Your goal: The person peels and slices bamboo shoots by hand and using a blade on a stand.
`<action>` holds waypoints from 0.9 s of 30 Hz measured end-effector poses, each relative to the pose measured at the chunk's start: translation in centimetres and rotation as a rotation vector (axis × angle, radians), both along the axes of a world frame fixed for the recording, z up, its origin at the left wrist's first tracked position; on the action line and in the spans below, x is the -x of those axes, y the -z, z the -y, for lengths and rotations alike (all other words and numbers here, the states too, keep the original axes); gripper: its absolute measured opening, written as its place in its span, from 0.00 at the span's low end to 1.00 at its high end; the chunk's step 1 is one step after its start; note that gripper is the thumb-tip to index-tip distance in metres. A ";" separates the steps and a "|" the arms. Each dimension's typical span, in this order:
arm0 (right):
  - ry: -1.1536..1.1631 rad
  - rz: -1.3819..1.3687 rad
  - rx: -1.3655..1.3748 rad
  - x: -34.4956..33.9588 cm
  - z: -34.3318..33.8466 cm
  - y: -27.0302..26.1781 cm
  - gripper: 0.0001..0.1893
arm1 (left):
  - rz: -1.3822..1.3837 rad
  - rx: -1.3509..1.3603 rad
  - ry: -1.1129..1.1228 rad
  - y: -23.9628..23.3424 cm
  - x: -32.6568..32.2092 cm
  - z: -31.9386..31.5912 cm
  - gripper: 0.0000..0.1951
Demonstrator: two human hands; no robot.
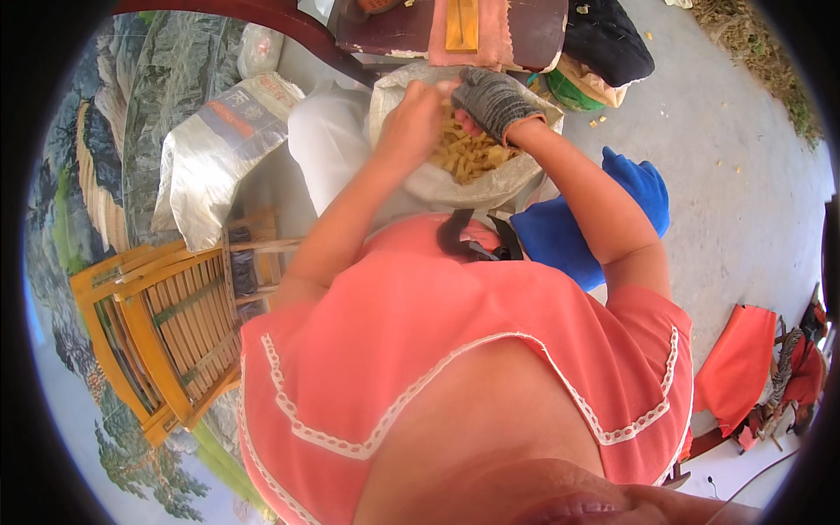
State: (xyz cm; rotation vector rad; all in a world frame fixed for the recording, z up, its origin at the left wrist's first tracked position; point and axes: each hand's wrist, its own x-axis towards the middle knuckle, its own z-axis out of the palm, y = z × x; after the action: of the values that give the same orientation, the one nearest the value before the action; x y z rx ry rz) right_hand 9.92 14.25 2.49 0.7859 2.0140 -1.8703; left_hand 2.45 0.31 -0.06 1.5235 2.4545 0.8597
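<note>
My left hand (pixel 415 121), bare and somewhat blurred, and my right hand (pixel 492 105), in a grey knit glove with bare fingertips, meet over an open woven sack (pixel 472 193). Their fingers are curled together; whatever lies between them is hidden. Many small yellowish pieces (pixel 476 154) of a material I cannot name fill the sack below. Just beyond the sack's rim, a pink cloth (pixel 489 49) covers part of a dark, worn seat or bench (pixel 394 29). On the cloth rests a yellow wooden block (pixel 462 26) with a thin rod or slot along it.
To the left are a printed woven sack (pixel 230 125), a white bag (pixel 328 138) and a folding slatted wooden chair (pixel 190 321). A blue cloth (pixel 558 230) lies by my right arm. A green container (pixel 571 85) under black cloth (pixel 607 39) stands beyond, right.
</note>
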 end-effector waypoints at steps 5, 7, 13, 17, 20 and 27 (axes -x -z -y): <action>-0.280 -0.428 -0.636 0.2 0.3 3.2 0.17 | -0.331 0.053 0.119 1.0 3.6 0.8 0.10; -0.293 -0.432 -0.614 0.4 0.7 2.5 0.15 | -0.498 0.017 0.199 1.4 5.4 1.0 0.10; -0.186 -0.581 -0.754 0.6 1.7 1.6 0.15 | -0.516 -0.116 0.285 2.6 9.4 0.3 0.08; -0.080 -0.529 -0.820 1.3 -1.8 1.6 0.14 | -0.164 -0.201 0.161 2.4 8.2 -2.3 0.07; 0.068 -0.479 -0.909 2.2 -5.7 4.0 0.15 | 0.592 -0.212 0.103 1.4 8.0 -4.3 0.10; -0.070 -0.421 -1.285 3.4 -8.3 4.9 0.16 | 0.767 -0.206 0.049 -0.1 9.1 -6.6 0.12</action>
State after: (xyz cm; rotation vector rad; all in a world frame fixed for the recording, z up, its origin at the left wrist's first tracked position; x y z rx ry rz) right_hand 6.51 22.55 -2.36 0.5185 3.4029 -0.4888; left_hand -6.60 6.95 0.00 1.0107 1.8013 1.3967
